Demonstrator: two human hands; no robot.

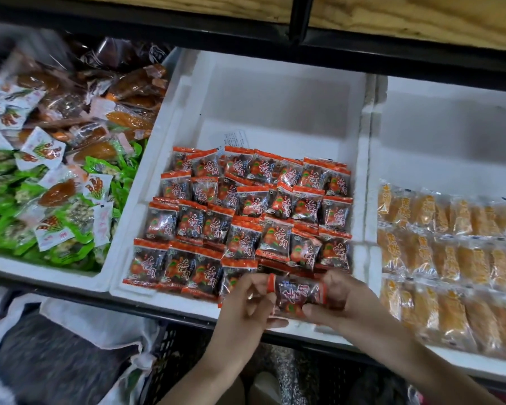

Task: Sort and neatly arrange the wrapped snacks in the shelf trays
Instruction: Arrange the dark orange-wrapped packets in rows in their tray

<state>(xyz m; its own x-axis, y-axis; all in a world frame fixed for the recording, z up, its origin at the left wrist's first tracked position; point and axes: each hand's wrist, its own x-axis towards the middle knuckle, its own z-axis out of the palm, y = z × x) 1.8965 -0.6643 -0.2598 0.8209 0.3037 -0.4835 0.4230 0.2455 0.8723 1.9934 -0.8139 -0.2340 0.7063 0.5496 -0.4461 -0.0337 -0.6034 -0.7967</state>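
One red-edged snack packet [297, 296] with dark fruit inside is held sideways between both hands, over the front edge of the middle white foam tray [275, 92]. My left hand [246, 305] pinches its left end and my right hand [338, 302] grips its right end. Several matching red packets [246, 211] lie in overlapping rows across the front half of that tray. The tray's back half is bare.
The left tray [41, 271] holds a mixed heap of green, white and brown packets [56, 171]. The right tray [450, 127] has rows of clear-wrapped orange snacks [450, 258]. A white plastic bag [56, 346] and a black crate [173, 346] sit below the shelf.
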